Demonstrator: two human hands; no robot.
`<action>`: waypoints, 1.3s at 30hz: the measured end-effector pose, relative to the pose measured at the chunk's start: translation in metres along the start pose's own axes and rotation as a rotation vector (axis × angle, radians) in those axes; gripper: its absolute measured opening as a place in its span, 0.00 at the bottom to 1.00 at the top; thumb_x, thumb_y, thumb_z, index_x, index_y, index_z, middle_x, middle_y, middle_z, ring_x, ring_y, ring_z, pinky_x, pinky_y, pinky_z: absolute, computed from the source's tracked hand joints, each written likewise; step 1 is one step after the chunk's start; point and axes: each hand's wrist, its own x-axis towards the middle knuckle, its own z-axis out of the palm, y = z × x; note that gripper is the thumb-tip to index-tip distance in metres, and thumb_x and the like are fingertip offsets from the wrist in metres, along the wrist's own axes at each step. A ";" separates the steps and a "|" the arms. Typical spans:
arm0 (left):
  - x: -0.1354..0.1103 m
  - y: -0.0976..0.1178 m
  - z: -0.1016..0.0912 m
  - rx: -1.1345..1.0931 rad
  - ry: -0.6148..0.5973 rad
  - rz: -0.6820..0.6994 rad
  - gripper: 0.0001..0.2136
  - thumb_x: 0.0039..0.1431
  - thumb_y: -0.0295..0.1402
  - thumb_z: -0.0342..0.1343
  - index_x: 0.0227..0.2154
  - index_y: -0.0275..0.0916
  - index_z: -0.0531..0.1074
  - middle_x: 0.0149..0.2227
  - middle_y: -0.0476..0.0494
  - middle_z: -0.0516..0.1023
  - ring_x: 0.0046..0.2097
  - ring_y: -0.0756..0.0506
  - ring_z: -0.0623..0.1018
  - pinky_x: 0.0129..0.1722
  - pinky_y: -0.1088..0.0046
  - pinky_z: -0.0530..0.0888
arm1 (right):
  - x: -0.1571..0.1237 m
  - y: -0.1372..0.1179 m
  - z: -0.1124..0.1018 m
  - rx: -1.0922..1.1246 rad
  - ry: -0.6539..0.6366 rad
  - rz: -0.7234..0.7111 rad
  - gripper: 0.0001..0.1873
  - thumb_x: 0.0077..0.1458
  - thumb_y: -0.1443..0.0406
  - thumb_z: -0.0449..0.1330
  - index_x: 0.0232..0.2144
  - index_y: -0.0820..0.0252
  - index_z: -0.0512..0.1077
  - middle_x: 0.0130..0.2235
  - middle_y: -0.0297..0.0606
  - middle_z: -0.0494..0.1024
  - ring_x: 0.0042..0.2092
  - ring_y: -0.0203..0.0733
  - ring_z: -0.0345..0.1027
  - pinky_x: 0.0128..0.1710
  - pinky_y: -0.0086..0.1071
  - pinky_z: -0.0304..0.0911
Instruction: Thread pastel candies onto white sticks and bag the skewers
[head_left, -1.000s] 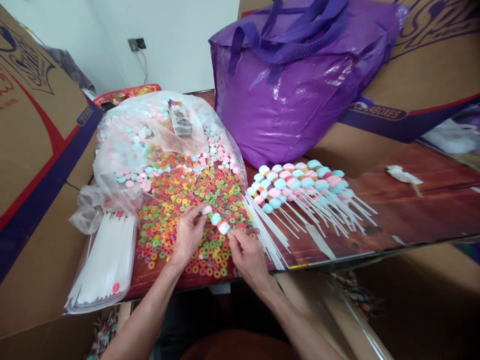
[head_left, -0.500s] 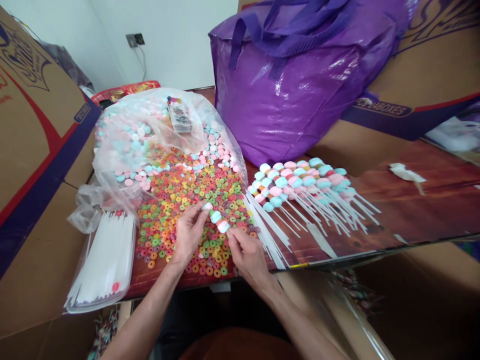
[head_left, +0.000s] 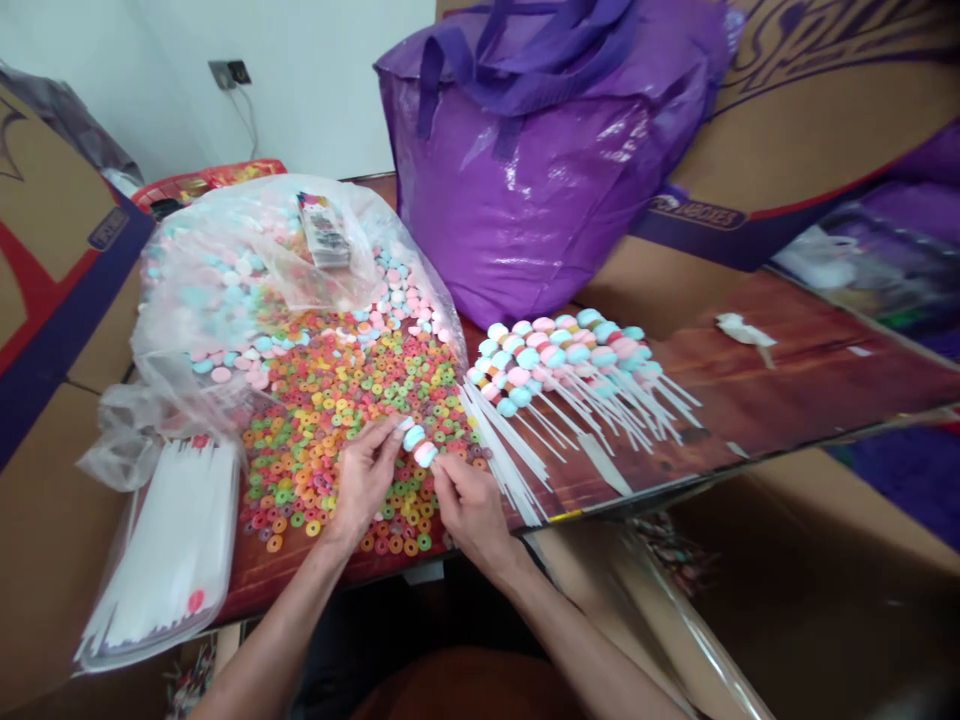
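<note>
Between my two hands is a candy skewer (head_left: pixel 419 446), with blue and pink-white marshmallows and a reddish ring between them. My left hand (head_left: pixel 367 475) is closed, its thumb and fingers pinching the pale marshmallow at the skewer's upper end. My right hand (head_left: pixel 474 505) grips the lower end with curled fingers, which hide the stick. Under and around both hands lie loose, colourful cereal rings (head_left: pixel 337 405) on the table. To the right, a pile of candy skewers (head_left: pixel 559 350) rests with sticks pointing toward me, beside loose white sticks (head_left: pixel 506 455).
A clear bag of white sticks (head_left: pixel 169 545) lies at the left edge. Behind the rings, a plastic bag (head_left: pixel 202 235) covers pink, white and blue marshmallows (head_left: pixel 221 374). A big purple bag (head_left: pixel 510 190) stands at the back, with cardboard boxes (head_left: pixel 825 120) on both sides.
The view has turned a little to the right. My left fingers sit closer to the other pieces on the skewer, and the green ring near the top no longer shows.
</note>
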 end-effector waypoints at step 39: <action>0.007 0.002 -0.014 0.294 0.010 0.141 0.12 0.61 0.39 0.56 0.40 0.41 0.80 0.43 0.42 0.83 0.45 0.42 0.81 0.47 0.65 0.77 | 0.013 0.033 -0.042 -0.773 -0.053 0.167 0.06 0.59 0.72 0.58 0.32 0.59 0.73 0.32 0.42 0.75 0.36 0.44 0.66 0.31 0.33 0.52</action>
